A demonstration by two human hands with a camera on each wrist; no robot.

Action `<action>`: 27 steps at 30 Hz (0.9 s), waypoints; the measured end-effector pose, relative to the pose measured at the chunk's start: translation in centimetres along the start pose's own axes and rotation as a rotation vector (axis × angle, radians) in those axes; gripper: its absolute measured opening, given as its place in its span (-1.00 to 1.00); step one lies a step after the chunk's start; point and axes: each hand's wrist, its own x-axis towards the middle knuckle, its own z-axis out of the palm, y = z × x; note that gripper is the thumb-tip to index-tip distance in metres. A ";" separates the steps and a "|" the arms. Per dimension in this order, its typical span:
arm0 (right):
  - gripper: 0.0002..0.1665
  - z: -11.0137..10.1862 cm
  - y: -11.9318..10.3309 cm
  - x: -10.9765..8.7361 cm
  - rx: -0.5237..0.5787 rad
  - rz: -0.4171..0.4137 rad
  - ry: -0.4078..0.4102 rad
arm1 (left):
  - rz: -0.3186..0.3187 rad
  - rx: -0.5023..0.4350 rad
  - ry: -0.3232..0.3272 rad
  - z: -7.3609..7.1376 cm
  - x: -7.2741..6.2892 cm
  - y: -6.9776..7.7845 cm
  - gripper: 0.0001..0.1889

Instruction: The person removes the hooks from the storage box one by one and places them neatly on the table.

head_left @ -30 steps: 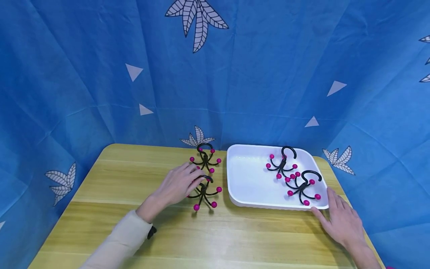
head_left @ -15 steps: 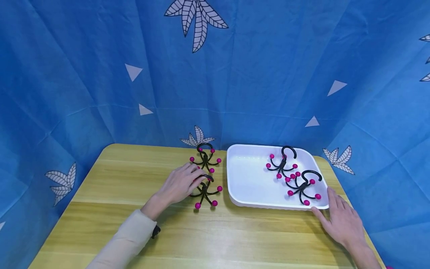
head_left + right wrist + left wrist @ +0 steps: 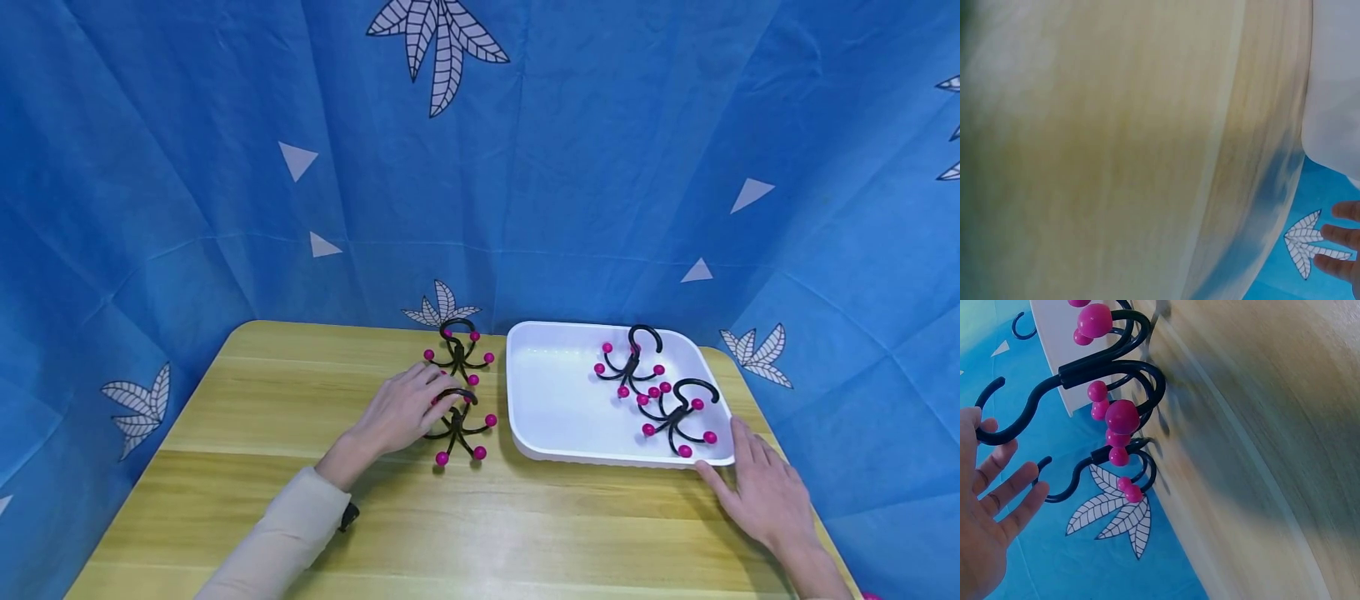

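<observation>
At left, over the wooden surface (image 3: 420,533): pinching, with the left-hand grip (image 3: 401,410), the curved top hook of the black front rack (image 3: 455,422). Held roughly upright, with pink ball tips pointing outward; not possible to tell from these views whether clear of the surface or touching. Just behind: placed on the surface, a matching rear rack (image 3: 459,354), partly covered by the left-hand grip. Right of centre: set on the surface, a white tray (image 3: 551,392). Inside its right half: standing hook-up, a third rack (image 3: 632,362); farther right and forward, a fourth rack (image 3: 678,417). At far right: resting at the tray's front right corner, fingers extended, the right-hand grip (image 3: 772,496).
</observation>
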 end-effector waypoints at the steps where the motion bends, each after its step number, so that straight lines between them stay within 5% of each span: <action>1: 0.27 0.0 0.0 0.0 -0.001 0.001 -0.002 | -0.008 -0.007 -0.004 -0.1 0.0 0.1 -0.71; 8: 0.27 0.0 0.0 0.0 0.005 -0.006 0.006 | -0.020 -0.015 0.004 -0.8 0.9 1.6 -0.60; 27: 0.27 0.2 0.4 0.2 -0.002 -0.009 -0.003 | 0.198 0.032 0.034 -0.1 6.1 8.2 -0.62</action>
